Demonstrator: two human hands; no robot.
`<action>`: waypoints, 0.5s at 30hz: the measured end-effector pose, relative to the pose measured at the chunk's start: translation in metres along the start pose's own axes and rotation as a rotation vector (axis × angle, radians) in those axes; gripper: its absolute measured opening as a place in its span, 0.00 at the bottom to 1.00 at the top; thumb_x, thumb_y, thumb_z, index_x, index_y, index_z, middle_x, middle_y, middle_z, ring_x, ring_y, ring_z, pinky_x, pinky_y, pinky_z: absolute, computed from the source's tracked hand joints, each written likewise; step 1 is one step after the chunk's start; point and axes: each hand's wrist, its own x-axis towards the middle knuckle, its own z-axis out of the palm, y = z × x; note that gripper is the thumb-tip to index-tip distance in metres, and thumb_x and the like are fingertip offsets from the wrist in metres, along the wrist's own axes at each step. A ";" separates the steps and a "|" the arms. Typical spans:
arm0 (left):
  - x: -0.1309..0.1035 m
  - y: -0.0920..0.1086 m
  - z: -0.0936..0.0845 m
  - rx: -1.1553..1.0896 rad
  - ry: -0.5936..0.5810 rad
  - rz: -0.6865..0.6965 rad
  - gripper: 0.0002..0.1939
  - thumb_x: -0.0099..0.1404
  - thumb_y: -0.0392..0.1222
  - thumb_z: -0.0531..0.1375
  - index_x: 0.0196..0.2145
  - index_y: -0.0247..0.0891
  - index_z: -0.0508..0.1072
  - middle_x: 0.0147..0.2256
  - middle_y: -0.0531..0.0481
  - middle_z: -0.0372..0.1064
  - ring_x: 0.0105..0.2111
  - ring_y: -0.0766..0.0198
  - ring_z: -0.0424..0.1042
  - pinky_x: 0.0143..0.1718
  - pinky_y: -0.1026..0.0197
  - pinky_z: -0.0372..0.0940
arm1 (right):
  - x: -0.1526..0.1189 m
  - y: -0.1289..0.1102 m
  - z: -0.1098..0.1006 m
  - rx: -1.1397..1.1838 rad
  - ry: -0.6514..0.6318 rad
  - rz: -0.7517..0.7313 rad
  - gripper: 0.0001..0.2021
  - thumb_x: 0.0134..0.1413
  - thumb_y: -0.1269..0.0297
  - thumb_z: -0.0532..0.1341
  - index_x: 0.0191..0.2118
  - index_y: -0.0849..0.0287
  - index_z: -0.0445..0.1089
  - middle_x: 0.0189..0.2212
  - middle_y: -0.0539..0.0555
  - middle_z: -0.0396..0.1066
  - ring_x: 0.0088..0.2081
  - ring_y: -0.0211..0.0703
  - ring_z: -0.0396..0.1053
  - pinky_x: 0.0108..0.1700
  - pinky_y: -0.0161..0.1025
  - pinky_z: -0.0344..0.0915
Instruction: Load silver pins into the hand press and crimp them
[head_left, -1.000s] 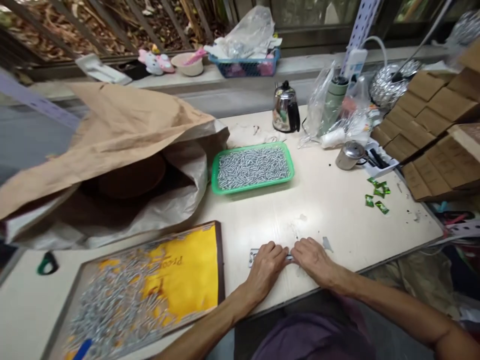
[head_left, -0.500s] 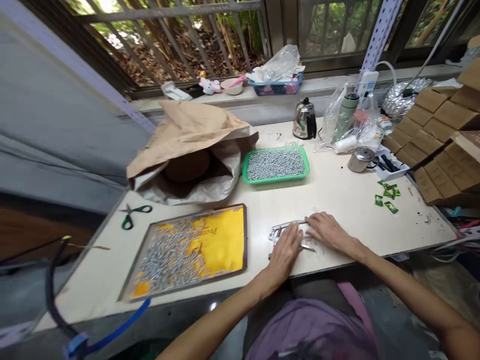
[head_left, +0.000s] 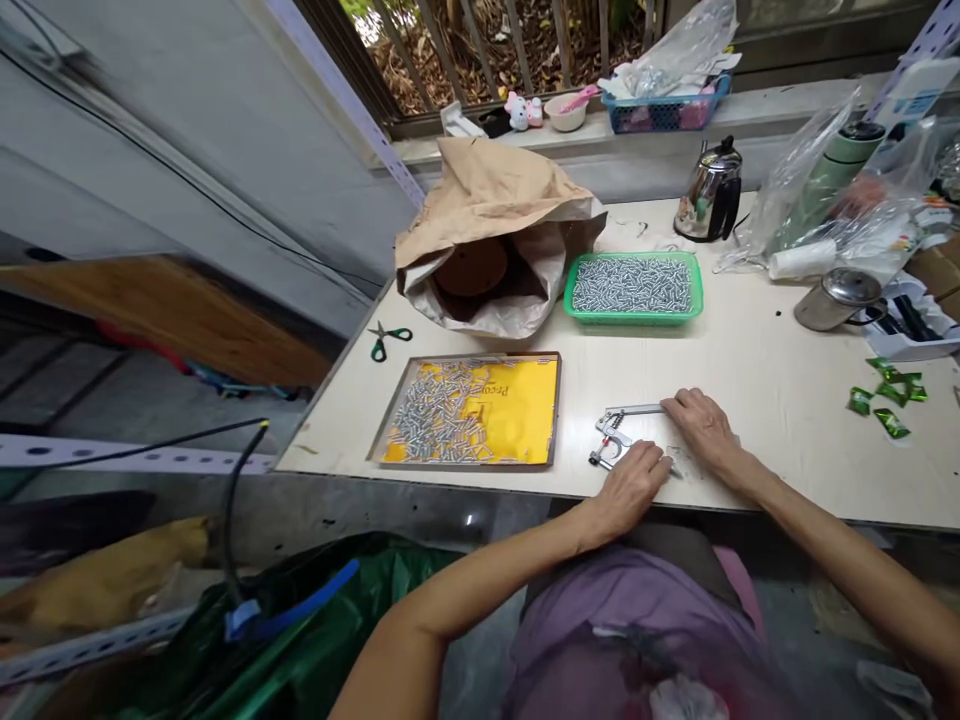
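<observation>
Nearside of the green tray, the left hand and right hand are resting, fingers bunched; whether pinching, I cannot tell. A hinged metal fitting is lying mostly to their left, its upper bar running along the tray's length toward the right hand, the left covering its lower side.

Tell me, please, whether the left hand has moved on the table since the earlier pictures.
Yes. Judged against the table, the left hand has moved toward the person, and now lies nearer the front edge than in the earliest picture.
</observation>
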 end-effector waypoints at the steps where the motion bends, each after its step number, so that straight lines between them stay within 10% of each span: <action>1: -0.002 0.000 -0.005 -0.004 0.001 -0.014 0.12 0.72 0.34 0.49 0.47 0.35 0.70 0.47 0.39 0.70 0.53 0.56 0.68 0.55 0.51 0.67 | 0.000 0.001 0.001 0.020 -0.001 -0.002 0.13 0.63 0.76 0.50 0.41 0.59 0.71 0.36 0.57 0.69 0.39 0.46 0.61 0.41 0.39 0.56; 6: -0.014 -0.021 -0.043 0.064 -0.020 -0.413 0.10 0.71 0.40 0.52 0.39 0.36 0.73 0.40 0.41 0.70 0.44 0.55 0.69 0.45 0.52 0.69 | -0.002 0.005 0.004 0.099 -0.004 0.004 0.13 0.64 0.76 0.48 0.39 0.59 0.69 0.35 0.57 0.68 0.39 0.46 0.62 0.39 0.38 0.57; 10: -0.007 -0.043 -0.070 0.000 -0.290 -0.754 0.11 0.63 0.49 0.62 0.32 0.37 0.76 0.39 0.43 0.73 0.45 0.53 0.71 0.41 0.56 0.67 | -0.003 0.003 0.001 0.106 0.036 0.004 0.13 0.62 0.78 0.49 0.37 0.58 0.68 0.34 0.55 0.68 0.39 0.45 0.62 0.38 0.38 0.57; 15: 0.019 -0.053 -0.079 -0.066 -0.497 -0.835 0.07 0.58 0.42 0.62 0.31 0.38 0.79 0.35 0.44 0.77 0.41 0.54 0.76 0.36 0.61 0.65 | -0.003 0.004 -0.004 0.102 0.088 -0.033 0.13 0.61 0.79 0.49 0.33 0.57 0.67 0.32 0.53 0.67 0.36 0.42 0.62 0.37 0.36 0.59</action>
